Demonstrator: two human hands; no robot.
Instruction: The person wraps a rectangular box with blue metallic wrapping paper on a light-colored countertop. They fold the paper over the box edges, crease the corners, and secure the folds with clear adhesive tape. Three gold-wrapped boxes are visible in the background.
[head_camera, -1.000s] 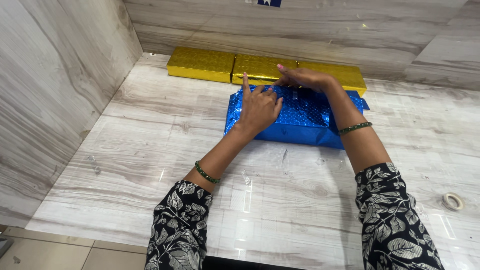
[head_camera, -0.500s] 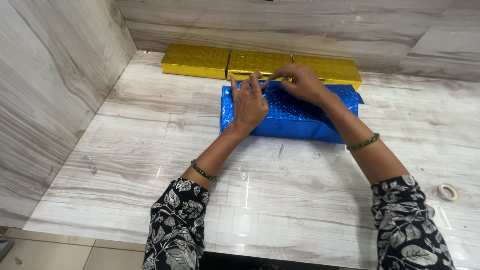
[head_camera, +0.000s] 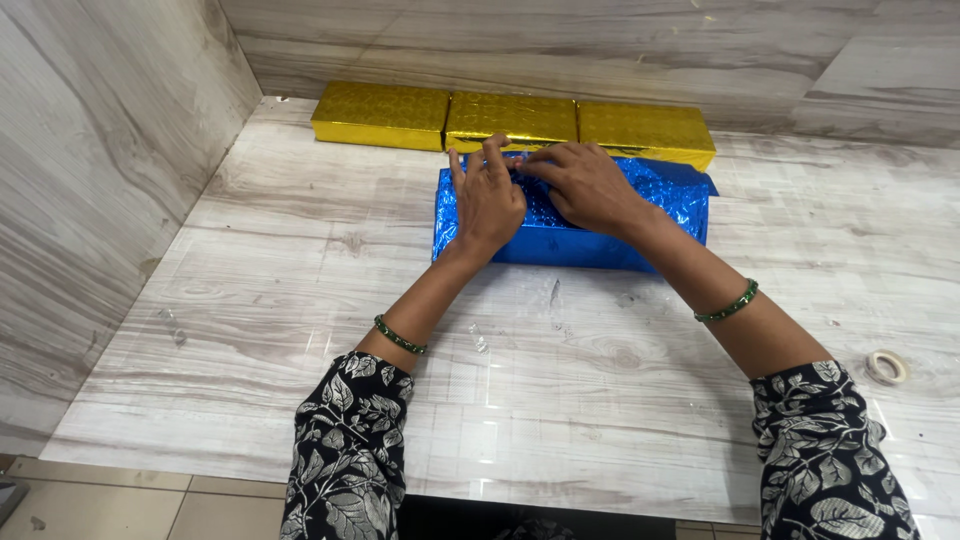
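Resting flat on a blue box (head_camera: 560, 235), the left hand (head_camera: 487, 203) lies palm down over the left part of the lid, fingers spread and stretched toward the far edge. The right hand (head_camera: 588, 185) lies just beside it on the same top face, its fingers bent and pointing left so that the tips meet those of the left hand near the far edge of the box. Neither hand closes around anything; both press on the shiny wrapping, and whether a small thing such as a strip of tape sits under the fingertips I cannot tell.

The blue box lies on the table (head_camera: 300, 300), a little beyond its middle, long side across the view. Its foil wrapping is crinkled, and a loose flap of it (head_camera: 695, 180) sticks out at the right end.

Just behind the blue box, three gold boxes stand end to end in a row along the back wall: a left one (head_camera: 380, 113), a middle one (head_camera: 512, 118) and a right one (head_camera: 645, 130). The middle one lies very near the blue box's far edge; whether they touch I cannot tell.

Both wrists carry a green bangle, left (head_camera: 400, 336) and right (head_camera: 728, 302), and both arms wear dark sleeves with a pale leaf print. A tape roll (head_camera: 886, 366) lies flat near the table's right edge, well apart from the hands.
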